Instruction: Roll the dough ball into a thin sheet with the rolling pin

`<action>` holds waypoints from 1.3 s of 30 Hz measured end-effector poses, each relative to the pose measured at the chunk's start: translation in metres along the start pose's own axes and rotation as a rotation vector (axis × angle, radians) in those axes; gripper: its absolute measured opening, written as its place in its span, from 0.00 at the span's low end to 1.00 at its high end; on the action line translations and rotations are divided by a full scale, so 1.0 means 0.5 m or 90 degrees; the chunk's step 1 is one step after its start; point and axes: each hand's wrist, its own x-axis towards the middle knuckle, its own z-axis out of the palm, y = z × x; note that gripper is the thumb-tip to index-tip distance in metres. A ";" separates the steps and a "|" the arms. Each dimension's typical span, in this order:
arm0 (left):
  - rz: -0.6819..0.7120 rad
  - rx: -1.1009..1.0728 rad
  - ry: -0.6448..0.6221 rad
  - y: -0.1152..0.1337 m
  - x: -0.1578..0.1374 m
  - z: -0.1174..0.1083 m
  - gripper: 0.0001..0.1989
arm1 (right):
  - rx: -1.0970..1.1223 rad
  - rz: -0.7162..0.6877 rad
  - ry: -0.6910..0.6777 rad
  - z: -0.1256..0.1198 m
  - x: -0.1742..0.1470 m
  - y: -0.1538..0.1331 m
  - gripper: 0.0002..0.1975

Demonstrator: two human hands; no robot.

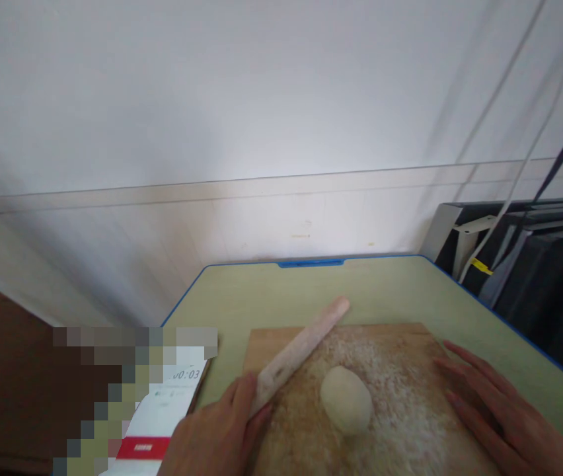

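Note:
A pale, rounded ball of dough (346, 401) sits on a wooden board (281, 449) dusted with white flour. My left hand (219, 426) is closed around the near end of a wooden rolling pin (304, 347), which slants across the board's left part with its far end past the back edge. At the board's right edge lies my right hand (497, 410), fingers stretched out and holding nothing. It is apart from the dough.
Left of the board, a phone (172, 403) showing a timer lies on the green, blue-edged table (375, 291). Dark flat panels (554, 271) and cables (539, 142) stand along the right side. A white wall (262, 99) rises behind.

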 end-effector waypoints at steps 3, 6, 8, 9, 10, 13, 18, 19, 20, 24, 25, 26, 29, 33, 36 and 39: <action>0.004 0.035 0.068 0.013 -0.015 -0.017 0.16 | -0.004 -0.101 -0.014 -0.070 0.066 -0.058 0.21; 0.036 0.097 0.112 0.033 -0.027 -0.038 0.15 | 0.038 -0.183 0.029 -0.134 0.160 -0.121 0.18; 0.066 0.125 0.117 0.048 -0.034 -0.051 0.15 | 0.059 -0.254 0.043 -0.152 0.222 -0.148 0.17; 0.080 0.134 0.118 0.054 -0.036 -0.057 0.15 | 0.058 -0.299 0.051 -0.152 0.249 -0.156 0.18; 0.093 0.140 0.119 0.058 -0.037 -0.061 0.14 | 0.048 -0.331 0.019 -0.148 0.271 -0.161 0.19; 0.122 0.149 0.126 0.061 -0.036 -0.066 0.13 | -0.024 -0.320 -0.119 -0.118 0.311 -0.166 0.22; 0.149 0.159 0.125 0.060 -0.034 -0.060 0.13 | -0.062 -0.277 -0.195 -0.083 0.310 -0.166 0.26; 0.149 0.162 0.116 0.061 -0.034 -0.058 0.13 | -0.066 -0.268 -0.209 -0.081 0.307 -0.167 0.26; 0.151 0.161 0.107 0.062 -0.034 -0.056 0.12 | -0.070 -0.259 -0.223 -0.080 0.303 -0.168 0.27; 0.182 0.134 0.094 0.060 -0.031 -0.044 0.11 | -0.085 -0.220 -0.267 -0.074 0.293 -0.173 0.27; 0.191 0.130 0.092 0.057 -0.028 -0.041 0.11 | -0.089 -0.210 -0.274 -0.070 0.291 -0.175 0.26; 0.197 0.130 0.088 0.054 -0.025 -0.038 0.11 | -0.092 -0.199 -0.278 -0.066 0.288 -0.175 0.26; 0.216 0.141 0.092 0.048 -0.012 -0.038 0.12 | -0.103 -0.165 -0.278 -0.048 0.280 -0.174 0.26; 0.241 0.150 0.097 0.047 0.011 -0.053 0.13 | -0.106 -0.133 -0.253 -0.029 0.265 -0.167 0.28; 0.257 0.151 0.107 0.047 0.019 -0.056 0.13 | -0.099 -0.129 -0.211 -0.031 0.243 -0.165 0.27; 0.272 0.144 0.110 0.043 0.010 -0.040 0.13 | -0.096 -0.144 -0.162 -0.051 0.214 -0.170 0.25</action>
